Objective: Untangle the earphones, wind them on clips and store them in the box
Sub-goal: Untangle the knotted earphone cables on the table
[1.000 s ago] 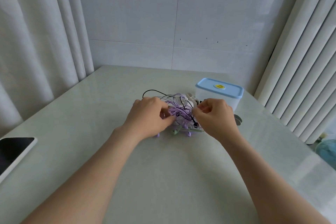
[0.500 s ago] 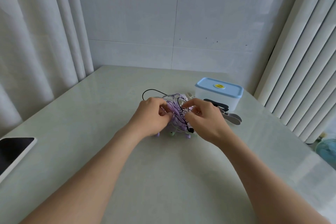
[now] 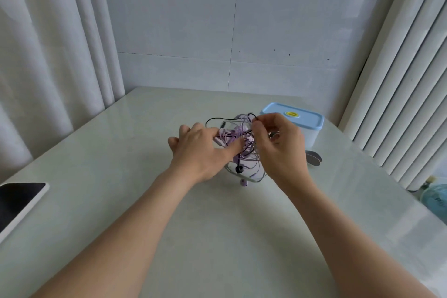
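Observation:
A tangle of purple, black and pale earphone cables (image 3: 238,139) is lifted a little above the middle of the table, with earbuds dangling below it. My right hand (image 3: 278,145) pinches cables at the top of the tangle. My left hand (image 3: 202,150) holds the tangle from the left, thumb and forefinger on the purple cables, other fingers spread. A clear storage box with a blue lid (image 3: 294,121), lid on, stands just behind my right hand. A dark clip (image 3: 314,158) lies on the table beside the box, partly hidden by my right hand.
A tablet with a dark screen (image 3: 18,203) lies at the table's left edge. Curtains hang on both sides and a tiled wall is behind. A teal fan (image 3: 435,201) sits low beyond the table's right edge.
Both hands have raised the tangle off the table. My right hand moved up to its top, and my left hand's fingers have spread.

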A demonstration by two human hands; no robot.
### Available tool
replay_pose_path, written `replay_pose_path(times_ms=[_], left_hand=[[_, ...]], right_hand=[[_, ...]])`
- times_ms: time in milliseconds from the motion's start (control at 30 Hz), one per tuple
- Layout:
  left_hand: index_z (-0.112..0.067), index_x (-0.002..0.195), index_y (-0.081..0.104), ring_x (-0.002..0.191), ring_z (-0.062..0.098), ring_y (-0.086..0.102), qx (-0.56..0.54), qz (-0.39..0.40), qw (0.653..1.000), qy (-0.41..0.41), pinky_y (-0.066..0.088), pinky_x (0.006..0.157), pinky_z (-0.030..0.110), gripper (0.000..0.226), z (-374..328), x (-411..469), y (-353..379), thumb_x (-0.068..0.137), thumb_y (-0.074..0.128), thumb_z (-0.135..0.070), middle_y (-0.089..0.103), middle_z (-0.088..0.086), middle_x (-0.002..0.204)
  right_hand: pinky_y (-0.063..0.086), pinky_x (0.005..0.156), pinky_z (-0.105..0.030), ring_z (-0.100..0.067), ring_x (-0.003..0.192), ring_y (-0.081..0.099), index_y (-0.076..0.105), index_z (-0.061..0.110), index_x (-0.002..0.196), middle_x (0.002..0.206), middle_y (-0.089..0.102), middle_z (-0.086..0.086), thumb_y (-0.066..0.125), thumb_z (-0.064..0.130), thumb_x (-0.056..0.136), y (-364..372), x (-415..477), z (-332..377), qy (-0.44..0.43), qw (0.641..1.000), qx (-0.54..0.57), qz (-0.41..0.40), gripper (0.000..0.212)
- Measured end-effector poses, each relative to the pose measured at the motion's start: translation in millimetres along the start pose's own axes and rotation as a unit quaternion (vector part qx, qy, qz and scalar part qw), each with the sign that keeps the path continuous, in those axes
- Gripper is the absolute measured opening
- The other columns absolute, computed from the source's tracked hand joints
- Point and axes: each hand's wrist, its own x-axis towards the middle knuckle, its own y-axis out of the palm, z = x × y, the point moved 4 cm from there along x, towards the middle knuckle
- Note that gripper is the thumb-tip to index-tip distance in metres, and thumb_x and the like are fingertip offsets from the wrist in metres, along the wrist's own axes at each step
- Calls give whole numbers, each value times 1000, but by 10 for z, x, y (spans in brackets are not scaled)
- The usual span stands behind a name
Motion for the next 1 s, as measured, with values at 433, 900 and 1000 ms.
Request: replay_pose_path(times_ms=[433, 900, 1000], left_hand=[[-26, 90, 62, 94, 29, 54, -84, -59, 994, -35, 31, 84, 40, 31, 43, 45, 1, 86, 57, -56, 64, -10, 82], [-4, 127, 56, 112, 48, 58, -41, -128, 985, -105, 43, 80, 45, 29, 481, 129, -72, 99, 45, -6, 64, 22, 126], [0, 126, 50, 113, 48, 55, -51, -140, 983, -108, 38, 81, 45, 30, 496, 128, -92, 97, 45, 2, 60, 25, 124]], right_hand=[[64, 74, -44, -28, 78, 79, 59, 11, 106, 86, 79, -11, 53, 19, 109, -2, 1, -60, 118, 977, 173, 36, 11], [55, 52, -29, -21, 51, 60, 53, 10, 101, 60, 42, -2, 46, 17, 111, -147, 63, -132, 280, 863, 417, -51, 14], [25, 35, -21, -11, 40, 29, 53, 15, 92, 56, 28, 5, 52, 15, 108, -179, 41, -167, 331, 844, 419, -39, 17]])
